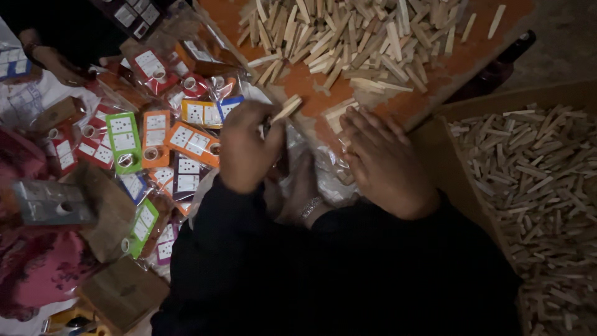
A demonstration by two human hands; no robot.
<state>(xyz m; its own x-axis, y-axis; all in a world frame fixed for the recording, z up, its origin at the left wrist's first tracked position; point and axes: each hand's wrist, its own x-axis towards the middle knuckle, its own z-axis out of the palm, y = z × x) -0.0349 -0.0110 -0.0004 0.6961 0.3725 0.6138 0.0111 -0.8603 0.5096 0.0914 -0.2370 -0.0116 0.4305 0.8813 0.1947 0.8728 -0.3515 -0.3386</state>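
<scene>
Left hand (249, 149) pinches a stick (286, 109); right hand (385, 162) lies flat, open, on the board (429, 87). At 12 o'clock, the pile (348, 37) could slide off the tilted board.

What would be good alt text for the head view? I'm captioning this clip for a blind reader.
A person's left hand holds small pale wooden sticks while the right hand rests flat on an orange board's edge, which is heaped with more sticks. Colourful plastic packets lie to the left; a cardboard box of sticks sits right.
</scene>
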